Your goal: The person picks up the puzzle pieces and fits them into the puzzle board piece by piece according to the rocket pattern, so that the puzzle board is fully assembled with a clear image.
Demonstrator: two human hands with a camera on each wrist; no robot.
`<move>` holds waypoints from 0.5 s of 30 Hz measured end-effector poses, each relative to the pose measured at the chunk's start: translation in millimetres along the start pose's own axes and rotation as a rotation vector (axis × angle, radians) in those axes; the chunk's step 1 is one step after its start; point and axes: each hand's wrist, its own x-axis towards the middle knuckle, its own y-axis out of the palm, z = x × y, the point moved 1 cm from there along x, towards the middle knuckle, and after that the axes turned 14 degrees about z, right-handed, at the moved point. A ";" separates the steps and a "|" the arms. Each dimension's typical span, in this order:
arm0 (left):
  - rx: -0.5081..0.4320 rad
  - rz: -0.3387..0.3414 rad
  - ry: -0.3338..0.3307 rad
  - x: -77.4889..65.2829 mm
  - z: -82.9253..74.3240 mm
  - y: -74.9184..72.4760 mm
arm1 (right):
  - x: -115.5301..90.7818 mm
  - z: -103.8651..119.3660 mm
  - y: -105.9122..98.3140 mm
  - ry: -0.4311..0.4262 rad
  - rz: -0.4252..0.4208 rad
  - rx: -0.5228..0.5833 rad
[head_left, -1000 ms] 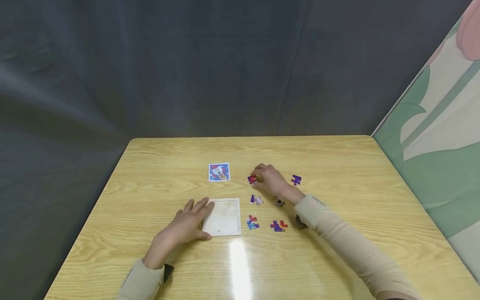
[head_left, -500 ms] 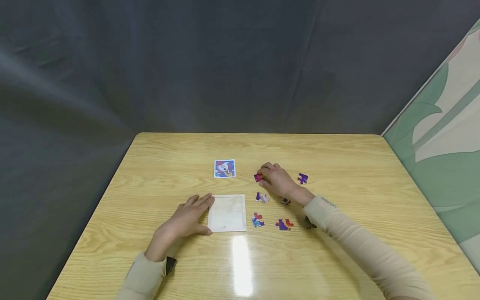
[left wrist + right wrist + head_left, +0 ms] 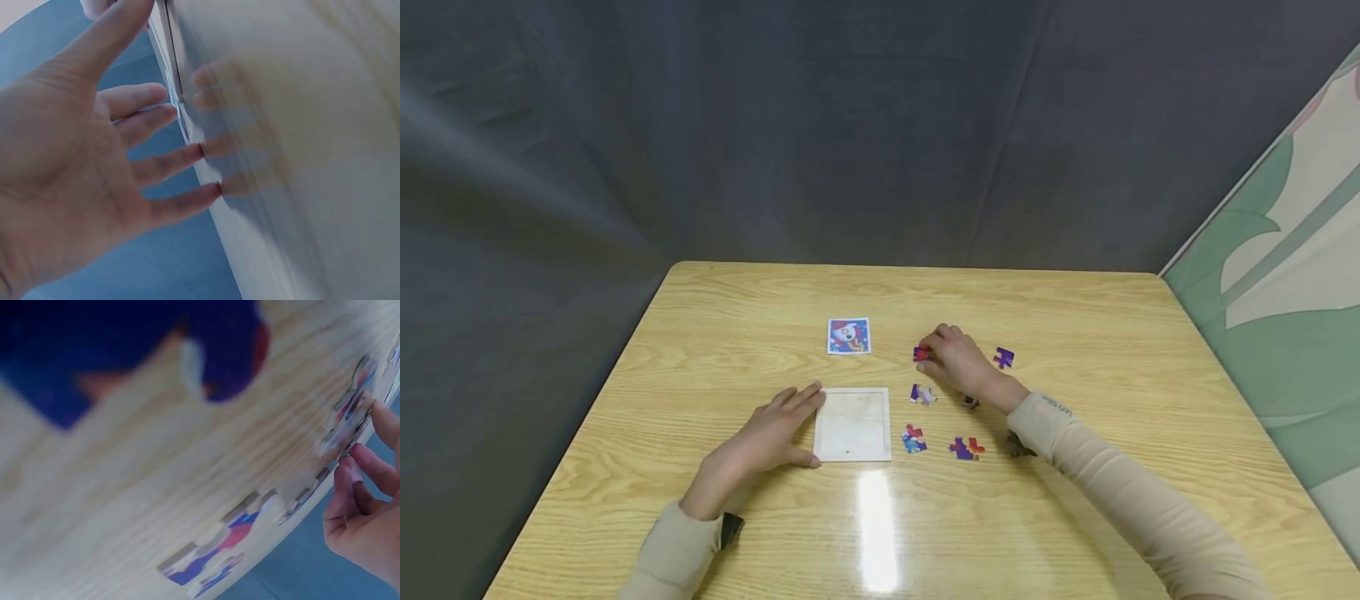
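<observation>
My left hand (image 3: 771,433) lies spread at the left edge of a shallow, pale square puzzle tray (image 3: 852,425), thumb at the near corner, fingers at the far one. The left wrist view shows its fingers (image 3: 181,206) straight, tips down on the surface. Beyond the tray, to the right, my right hand (image 3: 958,362) pinches a red and purple jigsaw piece (image 3: 921,354) low at the table. Closer in lie a white and purple piece (image 3: 922,394), a red and blue piece (image 3: 913,439) and a purple and orange piece (image 3: 966,448).
A small picture card (image 3: 849,336) with a white cartoon figure lies behind the tray. One purple piece (image 3: 1003,357) is right of my right hand. Dark pieces show partly under the right wrist and sleeve (image 3: 1037,417). A dark curtain (image 3: 850,133) hangs behind the wooden table (image 3: 737,317).
The head view has shifted slightly, so everything sits a little differently in frame. Both hands keep their places, the right still at the red and purple piece.
</observation>
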 end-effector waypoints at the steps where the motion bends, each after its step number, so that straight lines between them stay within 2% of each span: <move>1: -0.006 -0.002 0.008 -0.3 0.6 0.1 | 0.0 -1.7 0.0 -0.003 -0.009 0.005; 5: -0.046 0.002 0.041 -2.2 1.2 1.0 | -0.2 -5.2 0.0 -0.008 -0.055 0.012; 8: -0.056 0.007 0.053 -2.6 0.0 1.6 | -1.3 0.3 -1.6 -0.008 -0.087 0.018; 15: -0.033 -0.001 0.042 -0.9 -2.7 1.6 | 2.7 45.2 -3.8 -0.037 -0.177 0.047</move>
